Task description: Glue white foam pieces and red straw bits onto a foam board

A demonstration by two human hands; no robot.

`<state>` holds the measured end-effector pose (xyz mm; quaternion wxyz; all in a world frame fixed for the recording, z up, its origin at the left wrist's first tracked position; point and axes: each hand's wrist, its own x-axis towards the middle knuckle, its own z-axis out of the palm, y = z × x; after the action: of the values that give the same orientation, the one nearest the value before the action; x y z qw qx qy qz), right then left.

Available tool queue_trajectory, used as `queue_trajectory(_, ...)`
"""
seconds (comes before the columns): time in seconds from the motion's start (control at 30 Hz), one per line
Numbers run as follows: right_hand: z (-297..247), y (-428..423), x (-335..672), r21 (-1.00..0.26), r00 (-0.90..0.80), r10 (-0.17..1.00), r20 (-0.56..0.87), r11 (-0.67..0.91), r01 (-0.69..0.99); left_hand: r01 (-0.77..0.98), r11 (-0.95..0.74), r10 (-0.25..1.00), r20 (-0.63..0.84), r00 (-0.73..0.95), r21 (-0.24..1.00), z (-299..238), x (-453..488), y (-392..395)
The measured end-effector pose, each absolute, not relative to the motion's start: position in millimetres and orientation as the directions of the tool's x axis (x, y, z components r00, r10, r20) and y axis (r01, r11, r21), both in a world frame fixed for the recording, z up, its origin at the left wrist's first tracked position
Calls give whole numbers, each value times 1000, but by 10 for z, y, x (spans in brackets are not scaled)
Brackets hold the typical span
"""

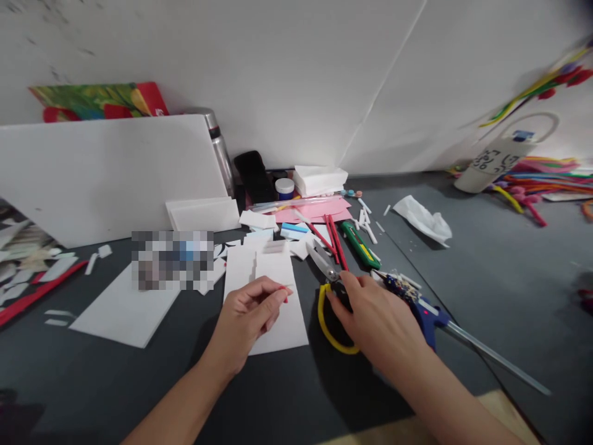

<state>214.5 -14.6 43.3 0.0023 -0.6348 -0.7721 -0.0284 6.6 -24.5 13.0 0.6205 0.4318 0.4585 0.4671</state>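
Scissors (pixel 330 274) at our right hand (pixel 380 315) and a small red piece (pixel 286 299) in our left hand (pixel 252 309), both at the dark bench (pixel 463 278) that bears the whole layout. Next in size, the white board (pixel 111 173) stands on edge toward the back; white cards (pixel 208 215) lean upright before it, presumably propped to save flat space. We note the white sheet (pixel 288 327) lying flat straight ahead, probably so both hands reach it easily. The blue glue gun (pixel 428 318) lies on the outer side of the right hand, red light showing, clear rod (pixel 500 360) sticking out behind; we read this as parking it clear of the paper. The scissors sit right of the sheet, blades pointing away and yellow loop toward us, an orientation that suits the hand there. Right grip: fingers partly curled over the handle; whether they have closed on it, we cannot tell. A green cutter (pixel 360 245) lies to the right of the blades. Smallest, the red piece is over the sheet, the left grip pinched together on it with thumb and fingertips, likely because it offers so little to hold.
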Motion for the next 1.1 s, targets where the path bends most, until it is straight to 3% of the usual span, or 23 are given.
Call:
queue_trajectory(0.2, 470, -133, 2163, 45, -248, 967, 64, 245, 968, -22, 83, 993, -81, 80, 996, 106, 95, -262)
queue_trajectory(0.27, 508, -147, 2139, -44, -280, 955, 101, 286, 957, 55, 13, 998, -16, 63, 998, 104, 111, -274)
queue_trajectory(0.4, 616, -206, 2014, -355, -393, 912, 118, 408, 841, 225, -98, 994, 85, 68, 969, 101, 136, -325)
queue_trajectory(0.53, 692, -233, 1840, -400, -415, 908, 65, 405, 823, 365, -208, 978, 197, 66, 908, 111, 159, -362)
queue_trajectory(0.7, 615, -215, 1738, -477, -420, 903, 88, 408, 779, 410, -229, 973, 220, 70, 883, 117, 155, -358)
queue_trajectory(0.93, 448, -188, 1819, -639, -414, 891, 186, 430, 637, 337, -225, 971, 180, 158, 914, 94, 99, -298)
queue_trajectory(1.1, 365, -168, 1840, -706, -411, 887, 211, 429, 563, 450, -235, 972, 194, 135, 861, 70, 127, -330)
